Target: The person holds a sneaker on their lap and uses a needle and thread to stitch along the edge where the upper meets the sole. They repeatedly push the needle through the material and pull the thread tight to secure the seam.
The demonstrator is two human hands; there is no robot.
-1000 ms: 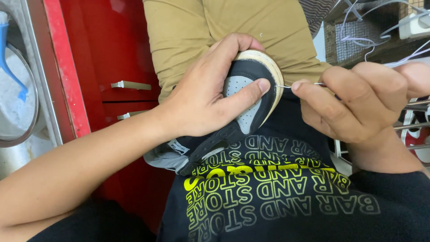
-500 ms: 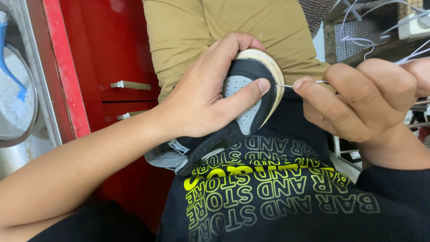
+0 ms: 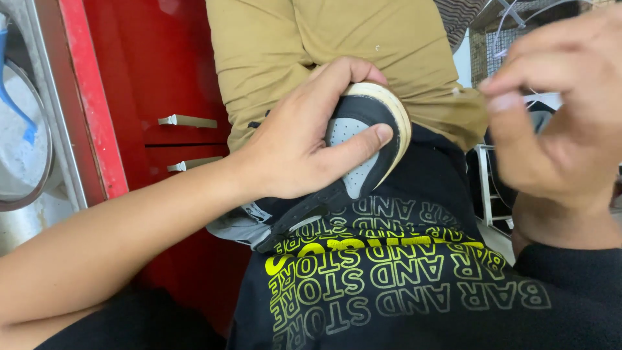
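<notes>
My left hand [image 3: 298, 149] grips the toe of a black and grey sneaker [image 3: 353, 168], thumb pressed across the perforated grey toe panel. The shoe rests on my lap, its cream sole rim [image 3: 400, 123] turned to the right. Off to the right and above the shoe, my right hand [image 3: 551, 110] is blurred and clear of the sole. Its fingertips are pinched together, as on the thin needle held a moment ago; the needle itself is lost in the blur. My black shirt with yellow lettering [image 3: 389, 285] fills the foreground.
Khaki trousers [image 3: 291, 45] lie behind the shoe. A red cabinet [image 3: 162, 65] with metal drawer handles [image 3: 188, 121] stands on the left, with a round white basin [image 3: 19, 142] beyond it. A white wire rack [image 3: 483, 181] and cables sit at the right.
My right hand has pulled away from the sole's edge, up and to the right. The left hand and the sneaker have stayed put.
</notes>
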